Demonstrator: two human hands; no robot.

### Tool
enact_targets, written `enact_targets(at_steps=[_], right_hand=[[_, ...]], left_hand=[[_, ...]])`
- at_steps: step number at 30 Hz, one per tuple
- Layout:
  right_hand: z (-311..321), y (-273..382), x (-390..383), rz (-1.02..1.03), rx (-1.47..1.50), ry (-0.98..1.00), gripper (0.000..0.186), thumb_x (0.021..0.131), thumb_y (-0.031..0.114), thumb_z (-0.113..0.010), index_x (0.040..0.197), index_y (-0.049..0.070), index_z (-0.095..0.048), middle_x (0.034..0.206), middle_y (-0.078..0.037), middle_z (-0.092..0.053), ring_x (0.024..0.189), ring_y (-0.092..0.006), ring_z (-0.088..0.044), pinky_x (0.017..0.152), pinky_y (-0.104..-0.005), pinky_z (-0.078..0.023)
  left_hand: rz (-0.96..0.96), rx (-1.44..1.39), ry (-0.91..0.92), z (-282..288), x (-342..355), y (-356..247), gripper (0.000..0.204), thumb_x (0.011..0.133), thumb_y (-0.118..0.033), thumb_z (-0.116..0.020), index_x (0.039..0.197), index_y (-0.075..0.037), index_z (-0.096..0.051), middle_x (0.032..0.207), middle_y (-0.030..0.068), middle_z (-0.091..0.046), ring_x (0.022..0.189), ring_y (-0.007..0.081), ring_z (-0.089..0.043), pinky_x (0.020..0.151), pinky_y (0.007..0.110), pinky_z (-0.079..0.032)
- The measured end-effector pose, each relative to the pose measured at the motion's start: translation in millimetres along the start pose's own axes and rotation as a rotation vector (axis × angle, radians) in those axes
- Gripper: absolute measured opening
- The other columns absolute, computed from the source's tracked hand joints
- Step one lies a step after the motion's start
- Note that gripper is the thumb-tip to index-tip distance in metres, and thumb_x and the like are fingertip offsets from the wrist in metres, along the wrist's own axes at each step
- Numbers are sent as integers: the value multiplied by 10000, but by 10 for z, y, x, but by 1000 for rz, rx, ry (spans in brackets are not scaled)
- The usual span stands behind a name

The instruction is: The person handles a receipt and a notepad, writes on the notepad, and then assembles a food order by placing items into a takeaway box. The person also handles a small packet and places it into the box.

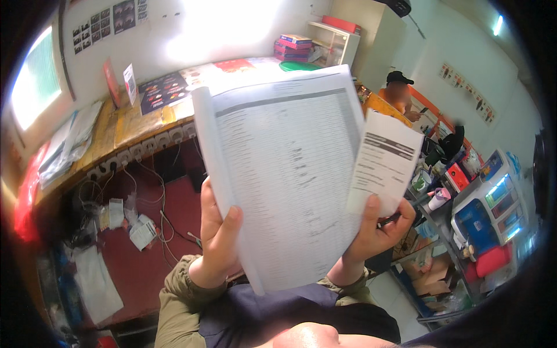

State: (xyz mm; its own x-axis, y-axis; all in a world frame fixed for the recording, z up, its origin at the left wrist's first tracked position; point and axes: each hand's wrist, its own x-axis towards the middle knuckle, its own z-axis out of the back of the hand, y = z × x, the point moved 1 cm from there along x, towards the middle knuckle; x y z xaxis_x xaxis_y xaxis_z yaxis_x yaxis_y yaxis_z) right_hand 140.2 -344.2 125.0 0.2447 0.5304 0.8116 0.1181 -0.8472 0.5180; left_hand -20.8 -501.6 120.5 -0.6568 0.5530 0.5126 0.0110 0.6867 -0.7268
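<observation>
We've got our left hand (217, 235) clamped on the upright printed sheaf's (284, 180) folded left edge, right hand (380, 229) pinching the small slip (384, 162) against its right edge.

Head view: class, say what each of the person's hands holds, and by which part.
The left hand grips the printed sheets at their lower left edge. The right hand holds their lower right edge, pinching the small slip at its bottom.
</observation>
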Motion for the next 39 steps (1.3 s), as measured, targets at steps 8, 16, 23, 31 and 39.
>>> enact_targets(at_steps=[8, 16, 23, 31, 39], right_hand=[[-103, 34, -21, -59, 123, -13, 299, 880, 96, -706, 1065, 22, -484, 919, -63, -584, 795, -94, -553, 679, -199, -448], [-58, 27, -98, -80, 81, -7, 293, 885, 95, -697, 1064, 15, -479, 955, -84, -589, 826, -112, -570, 742, -237, -473], [-123, 61, -176, -56, 137, -75, 299, 888, 103, -697, 1054, 11, -466, 1004, -113, -590, 864, -154, -591, 765, -270, -499], [-132, 21, -269, -31, 45, -82, 323, 901, 122, -685, 1081, 19, -438, 1006, -114, -575, 902, -145, -571, 786, -281, -500], [84, 44, -761, 76, -224, -117, 334, 859, 52, -717, 1066, 19, -457, 978, -101, -586, 864, -136, -558, 726, -278, -470]], left_hand=[[-29, -76, 119, 4, 76, -95, 611, 1010, -288, -493, 1464, 1, -205, 1346, 133, -455, 1208, 186, -489, 1012, 347, -419], [-68, -25, 147, 49, 73, -153, 633, 1008, -330, -494, 1462, 18, -223, 1357, 141, -453, 1221, 196, -483, 1022, 353, -404], [-105, -19, 248, 191, 112, -176, 594, 996, -168, -493, 1459, -5, -159, 1349, 127, -418, 1210, 165, -449, 1013, 357, -393], [-89, -48, 215, 270, 71, -164, 663, 950, -156, -571, 1453, -33, -157, 1330, 121, -426, 1193, 164, -450, 994, 366, -398], [305, -343, 167, 443, 321, 384, 706, 865, -57, -687, 1434, -143, -277, 1290, 80, -488, 1182, 198, -478, 988, 388, -414]])
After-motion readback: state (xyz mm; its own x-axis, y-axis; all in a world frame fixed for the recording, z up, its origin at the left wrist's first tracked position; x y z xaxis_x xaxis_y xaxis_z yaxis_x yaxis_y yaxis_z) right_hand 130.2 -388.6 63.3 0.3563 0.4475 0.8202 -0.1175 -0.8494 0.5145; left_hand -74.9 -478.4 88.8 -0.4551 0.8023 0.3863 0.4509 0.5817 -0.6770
